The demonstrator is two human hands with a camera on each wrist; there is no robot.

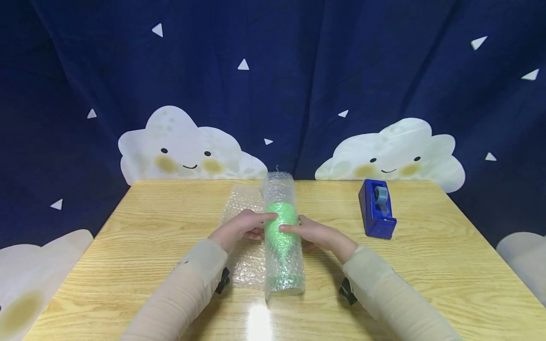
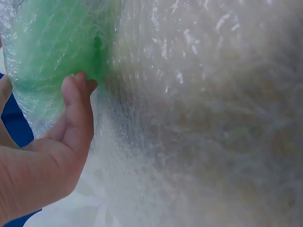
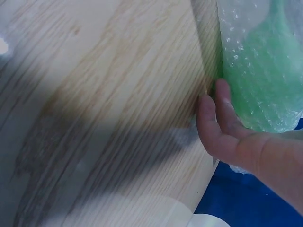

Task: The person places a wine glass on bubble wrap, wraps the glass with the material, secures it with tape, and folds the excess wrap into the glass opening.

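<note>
A green stemmed goblet lies rolled inside clear bubble wrap, its bowl toward the far side and its foot toward me. My left hand grips the roll from the left, thumb on top and fingers along its side. From the right my right hand holds it too, thumb over the wrapped bowl. In the left wrist view the left fingers bend against the wrap. The right fingers touch the roll's lower side near the tabletop in the right wrist view.
A loose flap of bubble wrap spreads flat left of the roll. At the right stands a blue tape dispenser with a roll of clear tape. The wooden table ends at a dark blue curtain with cloud prints.
</note>
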